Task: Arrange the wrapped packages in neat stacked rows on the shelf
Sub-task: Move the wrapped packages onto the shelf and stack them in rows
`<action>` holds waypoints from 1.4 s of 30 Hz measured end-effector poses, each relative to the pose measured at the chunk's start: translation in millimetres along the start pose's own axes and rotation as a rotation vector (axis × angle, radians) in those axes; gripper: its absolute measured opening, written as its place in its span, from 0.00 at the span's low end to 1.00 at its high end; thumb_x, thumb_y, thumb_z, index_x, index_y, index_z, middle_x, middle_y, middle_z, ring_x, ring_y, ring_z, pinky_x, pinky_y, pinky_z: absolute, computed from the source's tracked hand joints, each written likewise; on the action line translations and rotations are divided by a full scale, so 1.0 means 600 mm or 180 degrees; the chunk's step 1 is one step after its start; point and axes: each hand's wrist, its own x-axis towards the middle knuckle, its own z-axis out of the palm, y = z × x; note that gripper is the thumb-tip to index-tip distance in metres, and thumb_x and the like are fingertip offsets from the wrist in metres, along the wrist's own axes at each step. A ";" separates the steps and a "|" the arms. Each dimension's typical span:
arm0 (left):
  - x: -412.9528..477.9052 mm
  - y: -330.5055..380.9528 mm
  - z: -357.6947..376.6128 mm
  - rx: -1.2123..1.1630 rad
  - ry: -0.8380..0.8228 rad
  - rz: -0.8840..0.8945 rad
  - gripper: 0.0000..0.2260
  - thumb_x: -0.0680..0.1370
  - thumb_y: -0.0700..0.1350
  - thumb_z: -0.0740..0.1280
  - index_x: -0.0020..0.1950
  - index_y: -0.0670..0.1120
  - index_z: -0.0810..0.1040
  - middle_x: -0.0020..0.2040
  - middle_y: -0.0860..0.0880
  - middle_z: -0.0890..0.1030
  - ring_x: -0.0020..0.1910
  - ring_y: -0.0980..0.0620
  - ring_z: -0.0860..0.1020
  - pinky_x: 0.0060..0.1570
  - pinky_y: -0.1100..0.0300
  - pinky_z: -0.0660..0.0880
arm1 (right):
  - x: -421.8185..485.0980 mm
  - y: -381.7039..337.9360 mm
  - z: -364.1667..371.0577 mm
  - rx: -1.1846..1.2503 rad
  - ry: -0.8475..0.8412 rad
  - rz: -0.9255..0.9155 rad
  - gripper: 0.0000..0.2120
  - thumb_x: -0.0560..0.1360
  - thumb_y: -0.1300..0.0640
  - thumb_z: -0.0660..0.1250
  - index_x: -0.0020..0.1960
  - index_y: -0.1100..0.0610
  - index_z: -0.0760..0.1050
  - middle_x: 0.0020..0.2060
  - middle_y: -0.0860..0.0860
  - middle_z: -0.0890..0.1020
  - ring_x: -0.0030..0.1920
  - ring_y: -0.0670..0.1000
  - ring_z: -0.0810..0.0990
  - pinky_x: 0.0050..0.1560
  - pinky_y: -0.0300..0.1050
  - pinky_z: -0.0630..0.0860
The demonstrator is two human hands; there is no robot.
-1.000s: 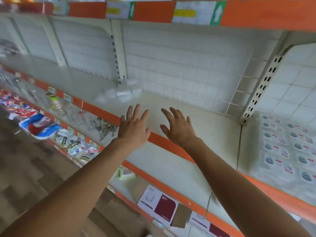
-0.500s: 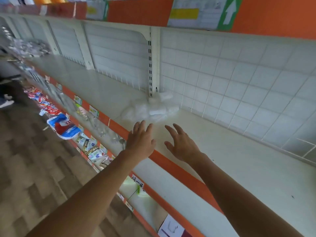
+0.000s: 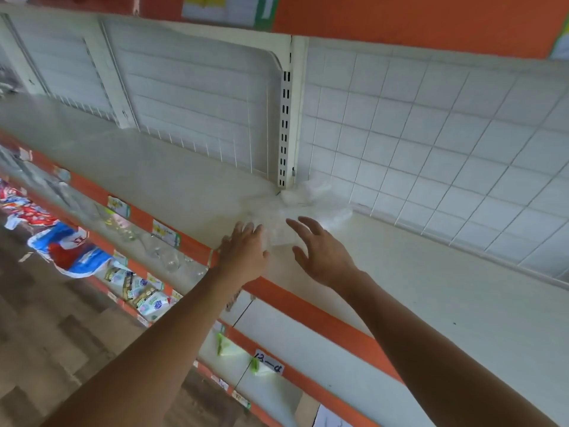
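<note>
Two open grips, holding nothing, reach over the front edge of the shelf (image 3: 154,167): left grip (image 3: 243,254) and right grip (image 3: 323,257), near blurred wrapped packages (image 3: 308,201) at its back edge.

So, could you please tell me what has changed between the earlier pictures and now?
Both hands have moved forward across the shelf towards the wrapped packages: the left hand now reaches the pile's near edge, the right hand hovers open just beside it. Neither has taken hold yet. The packages stay heaped against the slotted upright at the back.
</note>
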 end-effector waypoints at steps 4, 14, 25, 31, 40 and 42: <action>0.020 -0.036 0.006 -0.0086 0.0204 0.0381 0.17 0.78 0.50 0.60 0.64 0.46 0.71 0.64 0.45 0.72 0.66 0.42 0.68 0.59 0.48 0.72 | 0.034 -0.028 0.020 -0.0206 -0.0154 0.0161 0.29 0.80 0.58 0.56 0.77 0.43 0.53 0.76 0.48 0.57 0.68 0.56 0.68 0.60 0.51 0.75; 0.041 -0.065 0.016 -0.0892 0.0555 0.0673 0.17 0.74 0.50 0.71 0.57 0.43 0.71 0.58 0.45 0.70 0.55 0.44 0.71 0.51 0.55 0.73 | 0.064 -0.085 0.051 -0.0494 0.0363 0.0908 0.22 0.76 0.43 0.65 0.66 0.50 0.68 0.66 0.50 0.68 0.59 0.54 0.75 0.49 0.48 0.77; 0.034 -0.088 -0.007 -0.1700 0.0959 0.0756 0.21 0.69 0.35 0.71 0.60 0.39 0.72 0.60 0.39 0.71 0.59 0.40 0.71 0.53 0.59 0.66 | 0.016 -0.060 0.020 0.0038 0.1046 0.0420 0.22 0.70 0.56 0.71 0.63 0.58 0.73 0.57 0.56 0.77 0.58 0.57 0.74 0.58 0.46 0.73; 0.022 0.004 -0.008 -0.2043 0.0982 0.1293 0.22 0.67 0.32 0.71 0.60 0.40 0.73 0.59 0.40 0.72 0.58 0.40 0.70 0.53 0.59 0.65 | -0.065 -0.023 -0.023 -0.0268 0.1475 0.0793 0.24 0.68 0.55 0.73 0.62 0.59 0.74 0.54 0.56 0.75 0.54 0.57 0.75 0.53 0.43 0.73; -0.035 0.207 0.020 -0.2403 0.0641 0.2068 0.21 0.67 0.31 0.71 0.60 0.38 0.73 0.59 0.42 0.73 0.60 0.43 0.69 0.57 0.68 0.59 | -0.280 0.069 -0.094 -0.0639 0.2018 0.2074 0.22 0.68 0.54 0.73 0.61 0.55 0.75 0.54 0.55 0.75 0.55 0.58 0.75 0.46 0.44 0.73; -0.060 0.261 0.025 -0.2435 0.0601 0.2252 0.21 0.67 0.31 0.70 0.59 0.38 0.74 0.59 0.42 0.73 0.60 0.43 0.69 0.57 0.69 0.59 | -0.335 0.090 -0.108 -0.0684 0.2118 0.2260 0.22 0.68 0.54 0.73 0.61 0.55 0.75 0.54 0.55 0.75 0.54 0.58 0.75 0.47 0.47 0.75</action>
